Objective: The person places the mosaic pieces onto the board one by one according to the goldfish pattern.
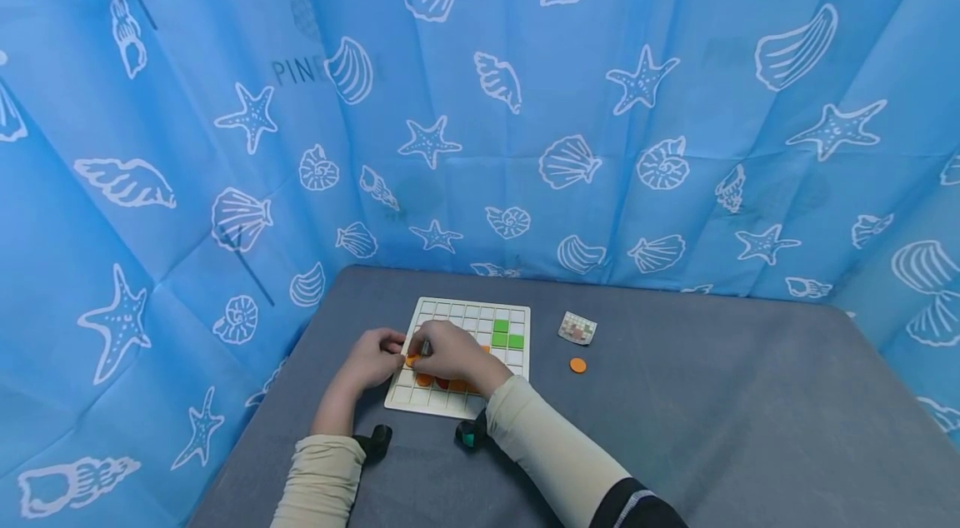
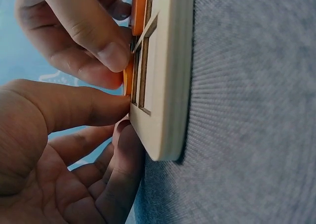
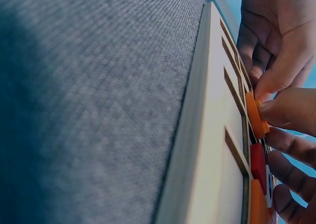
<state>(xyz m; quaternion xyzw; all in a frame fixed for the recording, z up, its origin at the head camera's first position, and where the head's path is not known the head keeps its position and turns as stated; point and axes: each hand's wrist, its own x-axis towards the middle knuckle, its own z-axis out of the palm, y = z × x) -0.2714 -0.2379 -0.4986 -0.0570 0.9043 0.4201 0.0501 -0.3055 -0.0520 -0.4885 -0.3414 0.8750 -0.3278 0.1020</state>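
In the head view a pale wooden grid board [image 1: 429, 405] lies on the table, with orange, red and green pieces in its cells. My right hand [image 1: 452, 351] reaches over the board and pinches an orange piece [image 3: 254, 116] near its left side. That piece sits at a cell, with the right thumb against it in the right wrist view. My left hand [image 1: 370, 361] is at the board's left edge. Its thumb touches the rim beside the orange piece, and its fingers bend against the board's side in the left wrist view. The right forearm hides some cells.
A loose orange disc [image 1: 577, 365] lies right of the board, below a small curled card [image 1: 577, 328] with a printed grid. Green squares [image 1: 500, 333] sit in the board's upper right. The grey table [image 1: 712, 395] meets a blue shell-patterned curtain [image 1: 480, 128] at the back.
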